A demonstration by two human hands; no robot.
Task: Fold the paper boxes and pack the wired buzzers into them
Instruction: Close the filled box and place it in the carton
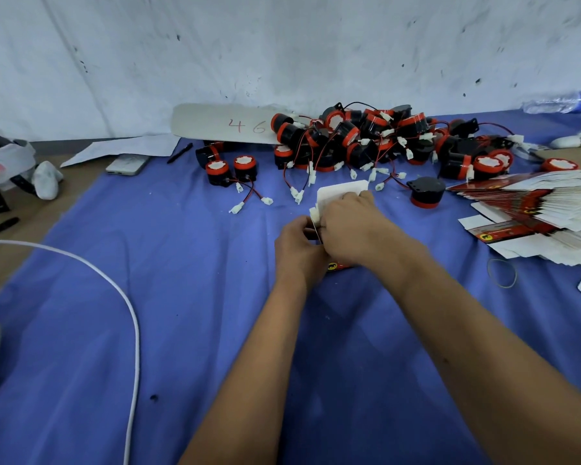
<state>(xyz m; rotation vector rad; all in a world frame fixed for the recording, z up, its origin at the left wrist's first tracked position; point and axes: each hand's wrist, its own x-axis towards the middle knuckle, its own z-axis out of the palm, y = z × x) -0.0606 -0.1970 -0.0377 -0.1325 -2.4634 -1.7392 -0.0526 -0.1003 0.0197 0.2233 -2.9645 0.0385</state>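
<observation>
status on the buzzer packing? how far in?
No finished, closed boxes in view. In hand: both hands, left hand and right hand, hold one paper box mid-fold. Left: the buzzer pile is still loose on the cloth, and the flat box stack is unfolded.

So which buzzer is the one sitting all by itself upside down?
Find the big heap of buzzers at the far edge of the blue cloth. Look just in front of its right end, beside the fanned stack of flat boxes. The lone buzzer stands there black side up, red rim down, apart from the heap.
</observation>
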